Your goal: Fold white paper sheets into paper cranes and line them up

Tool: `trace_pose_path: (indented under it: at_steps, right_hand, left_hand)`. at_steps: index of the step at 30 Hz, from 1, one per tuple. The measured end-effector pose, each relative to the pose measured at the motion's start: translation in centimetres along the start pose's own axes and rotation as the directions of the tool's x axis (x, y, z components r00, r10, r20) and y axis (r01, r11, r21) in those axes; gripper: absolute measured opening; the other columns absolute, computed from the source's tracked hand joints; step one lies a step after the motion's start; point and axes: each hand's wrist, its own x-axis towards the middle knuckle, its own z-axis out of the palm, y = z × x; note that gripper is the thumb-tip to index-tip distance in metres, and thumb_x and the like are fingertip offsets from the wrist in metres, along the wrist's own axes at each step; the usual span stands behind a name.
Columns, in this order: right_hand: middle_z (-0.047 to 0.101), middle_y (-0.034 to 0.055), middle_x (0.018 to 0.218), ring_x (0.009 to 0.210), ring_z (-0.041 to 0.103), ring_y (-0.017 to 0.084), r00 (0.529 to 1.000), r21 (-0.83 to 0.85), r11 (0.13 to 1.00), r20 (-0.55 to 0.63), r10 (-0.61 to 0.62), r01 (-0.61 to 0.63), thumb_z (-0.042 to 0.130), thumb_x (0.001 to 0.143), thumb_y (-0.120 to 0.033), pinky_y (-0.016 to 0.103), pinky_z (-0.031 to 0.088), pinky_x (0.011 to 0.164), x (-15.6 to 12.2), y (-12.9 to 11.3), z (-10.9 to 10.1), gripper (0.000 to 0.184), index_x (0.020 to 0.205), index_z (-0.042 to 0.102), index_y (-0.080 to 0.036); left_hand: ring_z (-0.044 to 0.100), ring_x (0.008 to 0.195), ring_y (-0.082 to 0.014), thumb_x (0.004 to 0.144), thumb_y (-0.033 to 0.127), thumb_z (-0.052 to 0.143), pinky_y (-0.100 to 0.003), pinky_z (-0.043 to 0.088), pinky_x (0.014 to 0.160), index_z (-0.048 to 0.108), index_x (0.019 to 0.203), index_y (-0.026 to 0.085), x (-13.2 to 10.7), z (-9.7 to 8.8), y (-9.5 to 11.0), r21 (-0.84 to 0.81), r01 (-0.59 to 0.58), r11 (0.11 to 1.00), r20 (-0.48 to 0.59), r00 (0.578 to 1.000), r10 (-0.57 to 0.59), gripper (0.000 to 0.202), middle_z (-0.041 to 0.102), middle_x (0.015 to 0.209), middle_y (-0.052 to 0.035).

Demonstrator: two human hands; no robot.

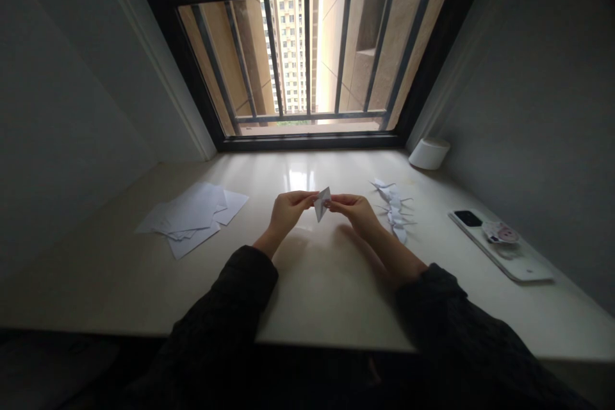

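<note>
The left hand [287,211] and right hand [354,208] both pinch a small folded paper [322,203] above the surface [327,282]. A stack of sheets [192,218] lies left of that paper, and finished paper folds [394,210] lie just to its right.

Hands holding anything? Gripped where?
Yes: a small folded paper piece, raised above the desk. Left hand pinches its left edge, right hand its right edge, both with fingertips.

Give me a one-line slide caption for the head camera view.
The left hand and right hand pinch a folded paper over the desk, loose sheets left, folded pieces right.
</note>
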Motion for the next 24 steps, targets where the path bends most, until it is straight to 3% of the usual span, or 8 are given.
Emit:
trace_pose_path:
  at_steps: [6, 12, 18, 24]
  right_hand:
    - [0.075, 0.0056, 0.086, 0.078, 0.066, 0.018, 0.999, 0.176, 0.984, -0.019, 0.027, -0.023, 0.083, 0.057, -0.036, 0.036, 0.050, 0.083, 0.0, 0.3, 0.4, 0.028, 0.080, 0.077, -0.022]
    - [0.075, 0.0054, 0.085, 0.079, 0.067, 0.019, 0.996, 0.218, 0.973, -0.040, 0.081, -0.071, 0.083, 0.054, -0.037, 0.035, 0.052, 0.081, -0.1, 0.4, 0.6, 0.032, 0.080, 0.076, -0.021]
    - [0.074, 0.0059, 0.082, 0.077, 0.068, 0.020, 0.991, 0.178, 0.981, -0.091, 0.099, -0.082, 0.085, 0.050, -0.036, 0.035, 0.054, 0.076, -0.1, 0.4, 0.4, 0.036, 0.079, 0.075, -0.020]
    - [0.074, 0.0054, 0.078, 0.071, 0.068, 0.019, 0.988, 0.129, 0.989, -0.133, 0.083, -0.066, 0.086, 0.048, -0.035, 0.034, 0.054, 0.071, -0.1, 0.5, 0.1, 0.034, 0.076, 0.073, -0.019]
  left_hand:
    - [0.067, 0.078, -0.0197, 0.066, 0.038, 0.075, -0.036, 0.053, 0.078, 0.075, 0.090, 0.016, -0.1, 0.5, -0.3, -0.101, 0.042, 0.994, -0.100, 0.994, -0.052, 0.033, 0.074, 0.087, -0.0080]
    - [0.067, 0.085, -0.0209, 0.067, 0.036, 0.075, -0.038, 0.053, 0.082, 0.073, 0.097, 0.017, -0.4, 1.1, -0.3, -0.133, 0.050, 0.990, -0.125, 0.990, -0.067, 0.035, 0.073, 0.093, -0.0084]
    - [0.068, 0.086, -0.0221, 0.070, 0.036, 0.073, -0.038, 0.052, 0.084, 0.071, 0.103, 0.017, -0.7, 1.3, -0.4, -0.047, -0.042, 0.998, -0.048, 0.998, 0.040, 0.038, 0.073, 0.096, -0.0091]
    - [0.068, 0.080, -0.0209, 0.066, 0.036, 0.076, -0.037, 0.053, 0.080, 0.070, 0.104, 0.014, -0.5, 1.3, -0.8, -0.083, 0.073, 0.994, 0.050, 0.996, -0.069, 0.044, 0.074, 0.088, -0.0097]
